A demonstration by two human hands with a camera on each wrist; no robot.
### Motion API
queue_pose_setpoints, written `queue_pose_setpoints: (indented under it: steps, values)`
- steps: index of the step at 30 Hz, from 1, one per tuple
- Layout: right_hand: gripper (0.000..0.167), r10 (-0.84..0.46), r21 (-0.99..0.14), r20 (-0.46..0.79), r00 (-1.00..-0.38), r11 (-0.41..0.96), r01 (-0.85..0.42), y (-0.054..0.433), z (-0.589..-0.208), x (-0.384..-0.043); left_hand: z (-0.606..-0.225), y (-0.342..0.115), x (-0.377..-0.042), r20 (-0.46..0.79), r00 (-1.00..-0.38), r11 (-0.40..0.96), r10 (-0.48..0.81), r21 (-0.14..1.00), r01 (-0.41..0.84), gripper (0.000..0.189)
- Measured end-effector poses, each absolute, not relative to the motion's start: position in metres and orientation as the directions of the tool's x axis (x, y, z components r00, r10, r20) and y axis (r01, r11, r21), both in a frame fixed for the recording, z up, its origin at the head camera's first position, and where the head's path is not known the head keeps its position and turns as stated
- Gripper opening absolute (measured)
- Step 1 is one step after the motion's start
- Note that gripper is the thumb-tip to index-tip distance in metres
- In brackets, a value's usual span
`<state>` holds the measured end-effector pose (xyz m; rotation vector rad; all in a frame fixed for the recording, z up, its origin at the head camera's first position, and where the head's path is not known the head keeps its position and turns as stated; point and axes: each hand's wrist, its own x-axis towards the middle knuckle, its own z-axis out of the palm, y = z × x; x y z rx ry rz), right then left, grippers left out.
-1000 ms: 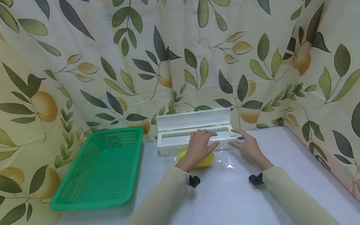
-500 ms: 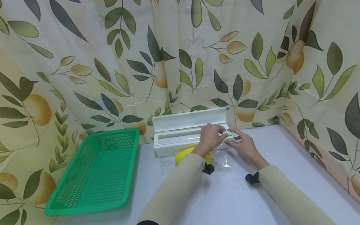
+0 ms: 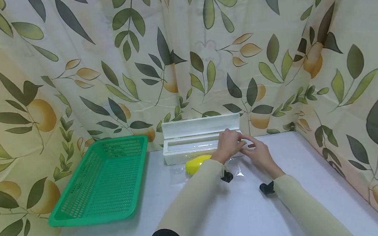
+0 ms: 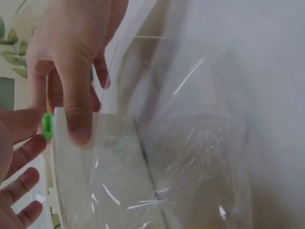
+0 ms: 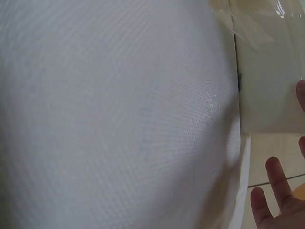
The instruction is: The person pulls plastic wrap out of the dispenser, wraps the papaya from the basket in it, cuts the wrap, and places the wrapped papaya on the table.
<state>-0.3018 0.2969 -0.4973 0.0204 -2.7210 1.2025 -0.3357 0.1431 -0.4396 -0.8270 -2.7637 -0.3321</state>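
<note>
A white plastic wrap dispenser (image 3: pixel 190 143) with its lid raised lies along the back of the table. Clear plastic wrap (image 4: pixel 181 157) runs from it over its front and a smooth, rounded yellow object (image 3: pixel 197 164). At the dispenser's right end, my left hand (image 3: pixel 228 145) pinches the green slide cutter (image 4: pixel 46 126), which the fingers hide in the head view. My right hand (image 3: pixel 259 155) grips that same end, its thumb on the front face. In the right wrist view, some of my right fingers (image 5: pixel 279 183) stand apart from the box.
To the left stands a green perforated plastic basket (image 3: pixel 143 172). White cloth covers the table (image 3: pixel 242 216). A leaf-and-fruit patterned curtain (image 3: pixel 192 70) hangs close behind the dispenser and along both sides.
My left hand has moved right from above the yellow object to the green slide cutter and pinches it. My right hand has stayed at the dispenser's right end. The head view has shifted slightly.
</note>
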Motion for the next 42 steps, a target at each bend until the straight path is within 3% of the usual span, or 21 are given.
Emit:
queue_pose_setpoints:
  steps: [21,42]
  values:
    - [0.067,0.056,-0.750,0.183,-0.982,0.653,-0.103,0.293,-0.499,-0.300,-0.442,0.143,-0.343,0.224,-0.812,0.787,0.539,0.211,0.580,0.019]
    - [0.064,0.057,-0.729,0.184,-0.981,0.677,-0.097,0.296,-0.498,-0.299,-0.436,0.134,-0.348,0.192,-0.790,0.769,0.582,0.188,0.611,0.019]
